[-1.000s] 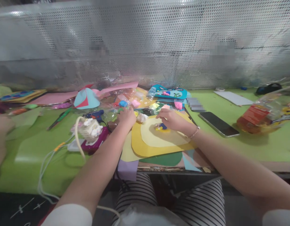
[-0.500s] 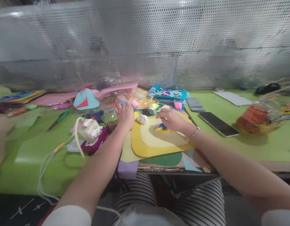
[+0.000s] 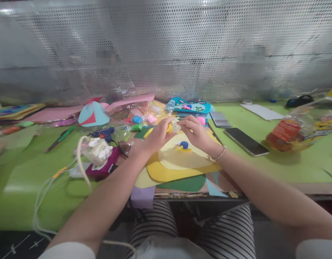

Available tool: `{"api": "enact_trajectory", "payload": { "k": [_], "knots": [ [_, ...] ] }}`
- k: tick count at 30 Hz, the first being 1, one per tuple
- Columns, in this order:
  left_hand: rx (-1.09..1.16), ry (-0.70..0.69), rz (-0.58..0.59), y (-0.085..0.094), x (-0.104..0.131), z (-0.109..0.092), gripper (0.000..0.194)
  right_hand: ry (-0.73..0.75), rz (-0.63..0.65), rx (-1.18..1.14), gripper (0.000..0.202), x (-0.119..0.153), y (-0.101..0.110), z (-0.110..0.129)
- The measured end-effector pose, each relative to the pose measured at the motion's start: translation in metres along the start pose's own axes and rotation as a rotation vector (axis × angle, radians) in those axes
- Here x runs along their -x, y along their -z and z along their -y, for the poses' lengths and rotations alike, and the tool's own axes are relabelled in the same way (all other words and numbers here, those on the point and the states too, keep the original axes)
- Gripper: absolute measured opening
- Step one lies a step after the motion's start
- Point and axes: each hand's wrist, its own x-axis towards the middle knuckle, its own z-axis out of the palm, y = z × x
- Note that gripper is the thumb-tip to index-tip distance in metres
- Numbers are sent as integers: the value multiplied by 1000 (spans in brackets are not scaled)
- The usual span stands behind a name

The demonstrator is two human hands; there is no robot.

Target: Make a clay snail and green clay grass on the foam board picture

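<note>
My left hand (image 3: 158, 136) is closed around a small yellow lump (image 3: 170, 128) in clear, whitish plastic wrap, probably modelling clay. From the other side my right hand (image 3: 197, 133) pinches the wrap (image 3: 176, 125); its fingertips partly hide it. Below the hands, a small snail-like figure (image 3: 184, 145) with a blue round shell and yellow base lies on a pale yellow sheet (image 3: 179, 162). That sheet rests on a deeper yellow card (image 3: 166, 175). Wrapped blue (image 3: 137, 119), green (image 3: 136, 127) and pink (image 3: 152, 119) lumps lie behind my left hand.
To the right are a phone (image 3: 246, 141) and a tipped plastic jar (image 3: 287, 135). A blue decorated piece (image 3: 191, 105) lies at the back. On the left are a purple device with cables (image 3: 102, 169), a glue gun (image 3: 104, 133) and scissors (image 3: 60, 138). A perforated metal panel (image 3: 166, 46) stands behind.
My left hand has moved right and nearer from beside the blue lump. My right hand has lifted slightly from above the snail-like figure. Both now meet at the yellow wrapped lump.
</note>
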Motion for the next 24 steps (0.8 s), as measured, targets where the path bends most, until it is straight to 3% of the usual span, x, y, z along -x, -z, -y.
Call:
{"api": "enact_trajectory", "payload": {
  "k": [8,16,20,24],
  "knots": [
    [4,54,129,0,2,-11,47,-135,36,-142,8,1,-3,3],
    [44,71,176,3,2,-16,43,-134,79,-97,15,1,-5,1],
    [50,74,176,3,0,-12,43,-152,102,-86,12,0,-6,1],
    [25,127,136,1,-3,-6,44,-279,66,-125,7,-2,-3,2]
  ]
}}
